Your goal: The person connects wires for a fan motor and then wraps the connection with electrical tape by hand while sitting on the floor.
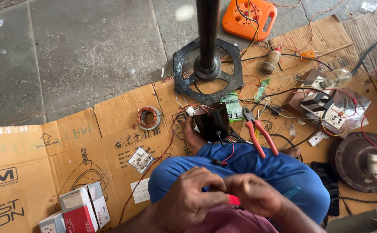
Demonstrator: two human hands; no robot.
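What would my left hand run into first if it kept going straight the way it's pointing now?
The left hand points rightward and would meet the right hand first; they already touch around a small red piece. Depth is hard to judge from above.

A small red piece [234,199], mostly hidden, is pinched between both hands at the frame's lower centre.

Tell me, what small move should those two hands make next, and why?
Probably reach the right hand forward for the red-handled pliers. Both hands, the left hand included, pinch a small red piece close together over the lap, thin wires trail toward the dark cover, and the pliers lie just ahead.
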